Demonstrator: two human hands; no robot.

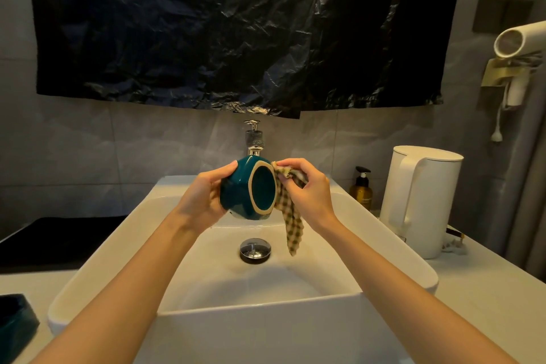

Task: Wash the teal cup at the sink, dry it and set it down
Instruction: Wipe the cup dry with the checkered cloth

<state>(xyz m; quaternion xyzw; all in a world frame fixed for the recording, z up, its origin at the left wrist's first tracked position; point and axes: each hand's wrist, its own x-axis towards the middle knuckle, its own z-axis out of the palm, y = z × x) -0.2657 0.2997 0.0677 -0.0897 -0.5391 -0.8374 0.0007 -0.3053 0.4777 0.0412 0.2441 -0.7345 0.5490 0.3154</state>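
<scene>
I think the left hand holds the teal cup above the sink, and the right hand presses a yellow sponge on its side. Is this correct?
Not quite. The head view shows the right hand pressing a checked cloth, not a yellow sponge, on the side of the teal cup. The rest is right: the left hand holds the cup above the sink.

- Two hands were counted: left hand (204,195), right hand (310,186).
- One teal cup (236,198) and one checked cloth (291,224) were counted.
- One sink (266,331), one drain plug (254,248) and one tap (254,139) were seen.
- One white kettle (428,201) and one amber pump bottle (362,189) were noted.
</scene>
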